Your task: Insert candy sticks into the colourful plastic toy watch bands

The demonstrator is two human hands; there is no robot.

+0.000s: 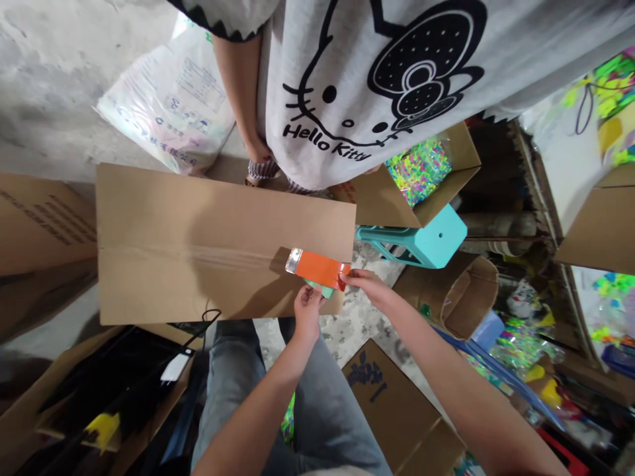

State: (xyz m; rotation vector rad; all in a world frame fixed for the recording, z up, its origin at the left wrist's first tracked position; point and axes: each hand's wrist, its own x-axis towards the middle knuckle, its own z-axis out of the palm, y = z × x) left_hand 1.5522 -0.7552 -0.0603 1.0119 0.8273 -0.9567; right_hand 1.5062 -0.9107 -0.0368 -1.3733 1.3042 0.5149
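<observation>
A long closed cardboard box [198,225] lies in front of me, clear tape running along its middle seam. An orange tape dispenser [317,268] with a metal blade at its left end rests on the box's right end. My left hand [307,305] is closed round the dispenser's green handle just below the orange body. My right hand [366,284] pinches the dispenser's right end at the edge of the box. What its fingertips hold there is too small to make out.
A person in a white printed shirt [377,79] stands across the box, one hand [260,158] hanging by its far edge. A teal plastic stool [426,239], open cartons of bright plastic bits [419,168], a white sack [169,106] and more cartons [397,403] crowd round.
</observation>
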